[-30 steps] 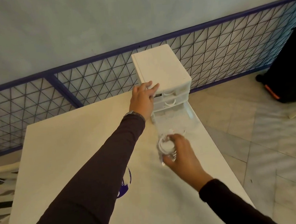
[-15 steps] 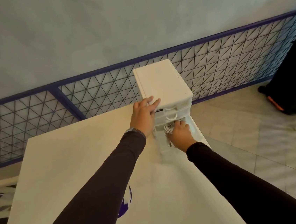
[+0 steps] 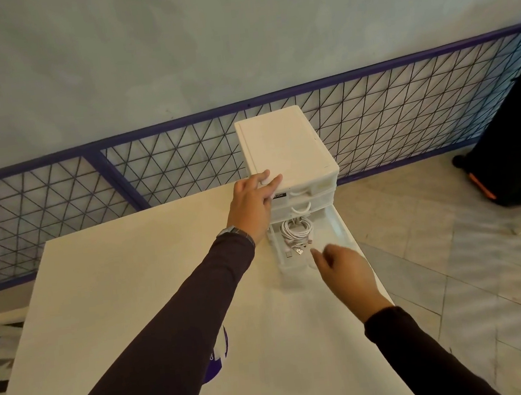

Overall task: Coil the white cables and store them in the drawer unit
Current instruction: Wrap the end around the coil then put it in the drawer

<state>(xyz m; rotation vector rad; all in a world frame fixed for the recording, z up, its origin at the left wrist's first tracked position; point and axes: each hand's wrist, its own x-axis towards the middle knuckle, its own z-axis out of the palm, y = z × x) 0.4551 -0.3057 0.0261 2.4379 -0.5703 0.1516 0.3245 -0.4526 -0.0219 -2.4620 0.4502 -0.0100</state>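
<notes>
view: head, single | position: above bench [image 3: 135,307] near edge | facing: forward and down, toward wall | range: arm's length | shared views: none

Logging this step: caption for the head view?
Coiled cables lie in the open bottom drawer; left hand steadies the unit, right hand empty.

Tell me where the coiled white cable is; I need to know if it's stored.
The coiled white cable lies inside the open bottom drawer of the drawer unit, just ahead of the empty right hand.
</notes>
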